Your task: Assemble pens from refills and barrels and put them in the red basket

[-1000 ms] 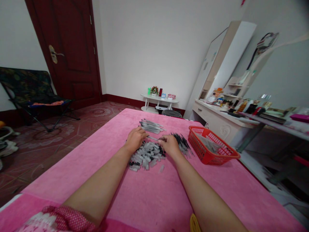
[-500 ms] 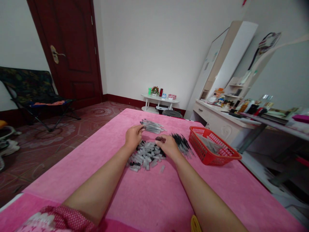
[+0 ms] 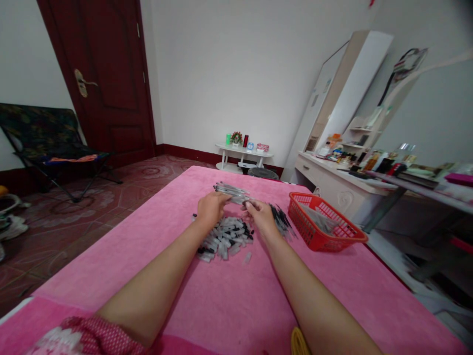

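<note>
My left hand (image 3: 211, 211) is closed in a pinch, apparently on a clear-barrelled pen (image 3: 236, 199) that points toward my right hand; most of it is hidden or blurred. My right hand (image 3: 260, 216) is also closed, with a small dark pen cap (image 3: 244, 203) at its fingertips, close to the left fingers. Below both hands lies a heap of clear and black pen caps (image 3: 225, 239). Just behind the hands is a stack of clear pens (image 3: 229, 187). Beside my right hand lie dark-tipped pen refills or uncapped pens (image 3: 281, 220); which, I cannot tell.
A red plastic basket (image 3: 321, 241) holding clear items stands on the right of the pink-covered table (image 3: 221, 305). One loose cap (image 3: 248, 257) lies in front of the heap. A yellow coiled bundle (image 3: 298, 341) is at the near edge. A dressing table (image 3: 332, 170) stands beyond the basket.
My left hand has moved right and my right hand slightly up and away from the heap, so their fingertips are now much closer together. Both remain pinched.
</note>
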A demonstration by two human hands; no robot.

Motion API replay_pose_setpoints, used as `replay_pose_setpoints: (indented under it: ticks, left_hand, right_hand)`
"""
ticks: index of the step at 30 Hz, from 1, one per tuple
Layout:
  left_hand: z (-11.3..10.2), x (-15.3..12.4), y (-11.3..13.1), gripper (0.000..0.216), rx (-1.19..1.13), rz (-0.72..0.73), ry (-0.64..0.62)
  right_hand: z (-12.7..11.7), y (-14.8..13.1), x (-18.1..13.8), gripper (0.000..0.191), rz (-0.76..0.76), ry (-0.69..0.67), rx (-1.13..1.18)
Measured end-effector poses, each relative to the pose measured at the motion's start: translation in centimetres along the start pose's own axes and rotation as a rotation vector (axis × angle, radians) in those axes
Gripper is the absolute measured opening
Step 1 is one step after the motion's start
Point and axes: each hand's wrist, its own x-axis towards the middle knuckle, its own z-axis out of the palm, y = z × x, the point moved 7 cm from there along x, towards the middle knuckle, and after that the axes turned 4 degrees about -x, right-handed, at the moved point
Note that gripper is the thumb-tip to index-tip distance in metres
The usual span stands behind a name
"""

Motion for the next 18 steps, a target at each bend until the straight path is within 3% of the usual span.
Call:
replay_pose_setpoints:
  ticks: [2, 5, 11, 18]
  left_hand:
    - [0.5, -0.5, 0.9, 0.028, 0.317, 0.173, -0.058]
    - [1.1, -0.9, 1.2, 0.032, 0.516, 0.286, -0.105]
    - [0.8, -1.1, 0.6, 0.032, 0.564, 0.333, -0.082]
    - [0.7, -1.3, 2.0, 0.030, 0.548, 0.400, -0.065]
  right_hand:
    - [0.1, 0.6, -0.1, 0.028, 0.066, -0.004, 0.050]
    - [0.3, 1.0, -0.2, 0.022, 0.094, -0.022, 0.021]
    - [-0.6, 1.0, 0.0, 0.007, 0.075, -0.006, -0.134]
    - [0.1, 2.1, -0.3, 0.008, 0.174, -0.051, -0.012]
